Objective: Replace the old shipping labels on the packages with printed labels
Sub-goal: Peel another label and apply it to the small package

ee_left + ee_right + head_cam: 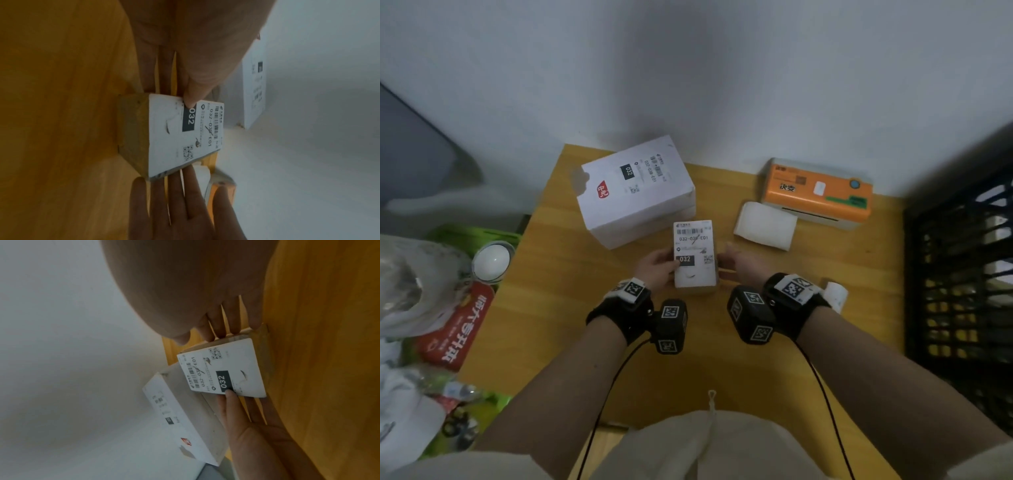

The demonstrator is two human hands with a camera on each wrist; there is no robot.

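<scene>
A small brown box point(694, 255) topped by a white shipping label point(174, 138) printed "032" sits on the wooden table point(558, 291), between my hands. My left hand point(666, 265) grips its left side, with the thumb point(230, 395) pressed on the label's black "032" block. Straight, spread fingers point(180, 191) of my right hand point(726, 260) touch the box's right side, and its thumb is off the box. A larger white box point(635, 192) with its own label lies just behind.
An orange label printer point(818, 193) stands at the back right with a stack of blank labels point(765, 226) in front of it. A white roll point(837, 296) lies by my right wrist. A black crate point(962, 274) borders the right; bags and clutter point(431, 291) crowd the left.
</scene>
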